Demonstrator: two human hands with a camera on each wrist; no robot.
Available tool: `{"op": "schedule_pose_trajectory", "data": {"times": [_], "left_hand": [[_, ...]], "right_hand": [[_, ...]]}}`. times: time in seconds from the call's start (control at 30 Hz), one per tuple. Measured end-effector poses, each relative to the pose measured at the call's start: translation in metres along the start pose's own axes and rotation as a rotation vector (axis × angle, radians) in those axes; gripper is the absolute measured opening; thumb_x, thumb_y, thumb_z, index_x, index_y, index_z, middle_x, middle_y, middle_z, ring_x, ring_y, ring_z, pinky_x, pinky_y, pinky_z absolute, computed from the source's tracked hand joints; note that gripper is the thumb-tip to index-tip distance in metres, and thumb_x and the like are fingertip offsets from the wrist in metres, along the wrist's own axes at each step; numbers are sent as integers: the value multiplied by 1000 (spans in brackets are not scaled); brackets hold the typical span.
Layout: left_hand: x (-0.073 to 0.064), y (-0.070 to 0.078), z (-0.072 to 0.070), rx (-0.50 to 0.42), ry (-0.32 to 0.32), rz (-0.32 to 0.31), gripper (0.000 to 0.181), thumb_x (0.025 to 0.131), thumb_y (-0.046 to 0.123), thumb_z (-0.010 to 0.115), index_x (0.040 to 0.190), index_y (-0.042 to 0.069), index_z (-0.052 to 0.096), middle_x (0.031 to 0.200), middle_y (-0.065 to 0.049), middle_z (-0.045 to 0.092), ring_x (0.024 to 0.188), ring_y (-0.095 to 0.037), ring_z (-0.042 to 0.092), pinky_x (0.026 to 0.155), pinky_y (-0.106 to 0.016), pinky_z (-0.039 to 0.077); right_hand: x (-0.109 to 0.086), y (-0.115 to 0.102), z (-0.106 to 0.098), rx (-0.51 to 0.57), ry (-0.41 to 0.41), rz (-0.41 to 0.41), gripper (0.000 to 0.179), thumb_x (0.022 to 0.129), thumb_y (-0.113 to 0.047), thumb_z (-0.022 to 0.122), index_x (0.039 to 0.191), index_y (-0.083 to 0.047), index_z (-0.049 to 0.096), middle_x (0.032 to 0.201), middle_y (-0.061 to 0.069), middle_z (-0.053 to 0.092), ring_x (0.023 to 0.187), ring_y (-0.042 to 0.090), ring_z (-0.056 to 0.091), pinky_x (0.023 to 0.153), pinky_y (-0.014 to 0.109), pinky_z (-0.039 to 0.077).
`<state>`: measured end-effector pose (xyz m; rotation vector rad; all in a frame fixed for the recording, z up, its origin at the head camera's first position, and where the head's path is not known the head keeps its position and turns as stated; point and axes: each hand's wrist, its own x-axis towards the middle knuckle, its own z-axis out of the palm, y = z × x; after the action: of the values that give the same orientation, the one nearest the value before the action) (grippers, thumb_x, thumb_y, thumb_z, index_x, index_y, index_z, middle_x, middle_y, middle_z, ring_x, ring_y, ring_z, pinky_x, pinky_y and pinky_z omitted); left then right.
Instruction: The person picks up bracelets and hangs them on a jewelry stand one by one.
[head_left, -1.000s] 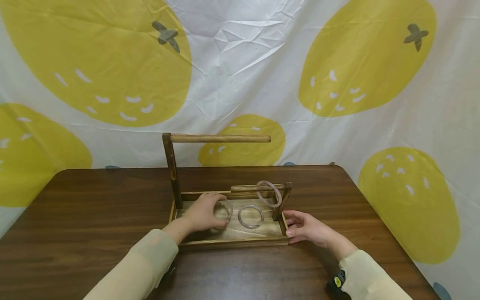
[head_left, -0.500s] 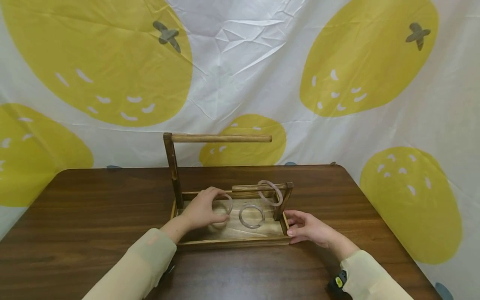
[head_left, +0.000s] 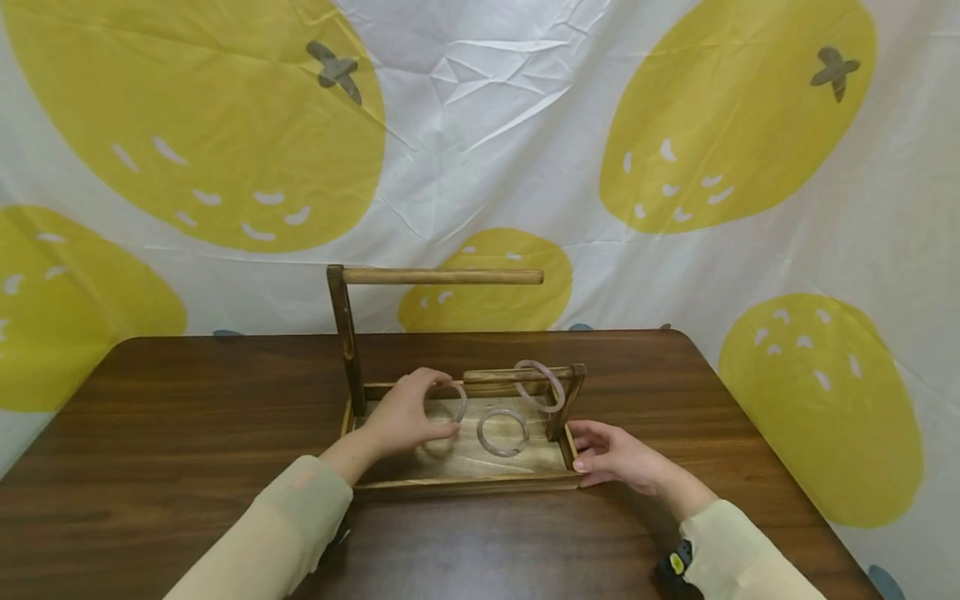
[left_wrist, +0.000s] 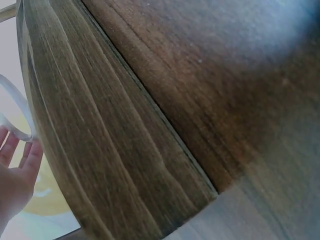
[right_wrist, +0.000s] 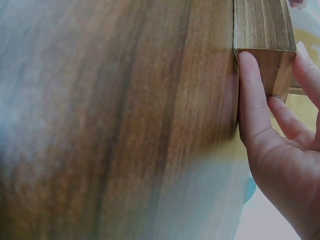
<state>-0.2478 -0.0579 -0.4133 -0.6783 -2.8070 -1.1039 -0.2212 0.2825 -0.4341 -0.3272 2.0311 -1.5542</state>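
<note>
In the head view my left hand (head_left: 401,417) holds a pale, translucent bangle (head_left: 462,405) between thumb and fingers, tilted up over the tray floor. That bangle (left_wrist: 22,131) and my left fingers (left_wrist: 32,159) show at the edge of the left wrist view. A second bangle (head_left: 503,433) lies flat in the wooden tray (head_left: 468,482). A third bangle (head_left: 552,398) hangs on the stand's short lower bar (head_left: 487,377). At the tray's right end, my right hand (head_left: 618,458) grips the corner; in the right wrist view its fingers (right_wrist: 252,90) press against the end wall.
From the tray's left end rises a tall post (head_left: 342,333) bearing a long upper bar (head_left: 442,277). A shorter post (head_left: 566,404) stands at the right end. Dark wooden table (head_left: 187,433) lies all around, with a lemon-printed curtain (head_left: 487,167) behind it.
My left hand has risen slightly, bringing the bangle up from the tray floor into a steeper tilt. The right hand stays on the tray's corner.
</note>
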Motion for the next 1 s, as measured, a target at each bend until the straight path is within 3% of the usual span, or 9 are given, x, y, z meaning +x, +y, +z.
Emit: {"op": "schedule_pose_trajectory", "data": {"times": [0.63, 1.0], "left_hand": [[-4, 4, -9, -234, 53, -31, 62, 75, 18, 78, 128, 5, 48, 127, -15, 52, 106, -33, 52, 87, -42, 47], [-6, 4, -10, -332, 65, -36, 61, 77, 16, 77, 129, 6, 48, 129, -15, 49, 115, -36, 50, 84, -37, 54]], "right_hand": [[1, -1, 1, -5, -3, -3, 81, 87, -13, 66, 143, 14, 13, 128, 37, 37, 93, 17, 59, 81, 42, 55], [-1, 0, 0, 1, -6, -6, 82, 87, -15, 66, 143, 14, 13, 128, 37, 37, 93, 18, 59, 81, 42, 55]]}}
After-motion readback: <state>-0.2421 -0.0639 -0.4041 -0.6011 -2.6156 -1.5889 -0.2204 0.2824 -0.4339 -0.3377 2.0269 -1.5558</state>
